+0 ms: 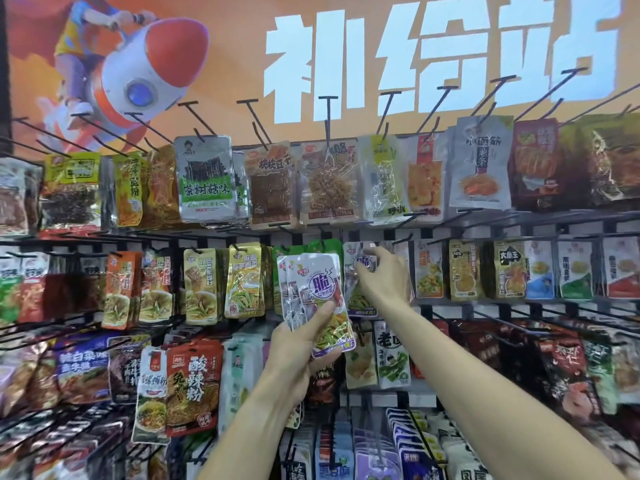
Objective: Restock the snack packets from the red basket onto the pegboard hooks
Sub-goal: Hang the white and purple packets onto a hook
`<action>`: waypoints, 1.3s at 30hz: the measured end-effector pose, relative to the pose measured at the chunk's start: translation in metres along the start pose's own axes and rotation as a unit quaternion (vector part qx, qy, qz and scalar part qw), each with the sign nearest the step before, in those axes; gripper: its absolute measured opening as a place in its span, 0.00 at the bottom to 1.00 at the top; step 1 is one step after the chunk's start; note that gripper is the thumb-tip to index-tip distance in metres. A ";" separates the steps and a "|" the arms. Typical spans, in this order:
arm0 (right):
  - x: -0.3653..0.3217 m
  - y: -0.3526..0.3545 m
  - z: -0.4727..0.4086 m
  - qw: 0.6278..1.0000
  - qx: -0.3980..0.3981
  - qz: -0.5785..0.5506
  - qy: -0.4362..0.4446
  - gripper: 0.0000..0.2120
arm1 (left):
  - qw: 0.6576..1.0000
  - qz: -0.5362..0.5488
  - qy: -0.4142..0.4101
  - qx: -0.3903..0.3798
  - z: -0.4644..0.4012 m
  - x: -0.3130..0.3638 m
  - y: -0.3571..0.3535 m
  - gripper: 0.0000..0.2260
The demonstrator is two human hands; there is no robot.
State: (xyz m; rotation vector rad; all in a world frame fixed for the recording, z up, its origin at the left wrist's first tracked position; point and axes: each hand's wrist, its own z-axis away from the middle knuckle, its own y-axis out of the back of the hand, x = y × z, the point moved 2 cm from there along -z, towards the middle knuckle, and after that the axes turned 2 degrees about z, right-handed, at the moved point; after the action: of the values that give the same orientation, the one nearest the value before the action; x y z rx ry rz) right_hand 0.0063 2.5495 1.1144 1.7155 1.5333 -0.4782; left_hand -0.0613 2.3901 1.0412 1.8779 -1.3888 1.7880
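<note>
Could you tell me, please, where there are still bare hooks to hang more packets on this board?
The top row of hooks against the orange poster hangs bare above the first packets. Below it every row is packed edge to edge. The left hand grips spare purple packets; the right hand holds a matching hanging packet.

Two bare forearms and hands

The left hand [298, 344] and right hand [381, 282] wear no gloves, rings or watch; both forearms are sleeveless to the frame's edge.
</note>
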 end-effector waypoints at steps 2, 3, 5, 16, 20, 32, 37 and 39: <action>0.005 0.009 0.027 0.995 0.020 -0.096 0.000 0.14 | 1.000 -0.002 -0.001 -0.002 0.000 -0.003 0.000 0.14; 0.005 0.012 0.042 0.988 0.005 -0.152 -0.001 0.14 | 1.000 -0.006 -0.001 -0.002 -0.001 -0.005 -0.001 0.15; 0.007 0.014 0.064 0.972 -0.061 -0.226 -0.021 0.19 | 1.000 -0.022 -0.002 -0.004 -0.003 -0.011 -0.006 0.18; 0.013 0.023 0.064 0.960 -0.079 -0.268 -0.029 0.15 | 0.996 0.033 0.017 -0.077 -0.001 -0.019 -0.016 0.15; 0.011 0.019 0.061 0.965 -0.065 -0.254 -0.013 0.15 | 0.995 0.069 0.025 -0.062 -0.004 -0.020 -0.013 0.17; 0.003 0.021 0.029 0.971 0.013 -0.240 0.009 0.16 | 0.987 0.161 0.004 0.011 -0.020 -0.019 0.005 0.37; -0.003 0.020 0.013 0.979 0.004 -0.204 0.019 0.19 | 0.987 0.156 -0.009 -0.022 -0.019 -0.017 0.013 0.30; -0.005 0.019 0.010 0.981 0.002 -0.192 0.022 0.20 | 0.988 0.152 -0.015 -0.020 -0.014 -0.015 0.012 0.29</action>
State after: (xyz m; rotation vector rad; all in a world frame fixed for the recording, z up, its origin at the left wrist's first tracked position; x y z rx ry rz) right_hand 0.0256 2.5388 1.1174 1.4401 1.9076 -0.6400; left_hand -0.0773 2.4005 1.0267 1.7561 -1.7903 1.8497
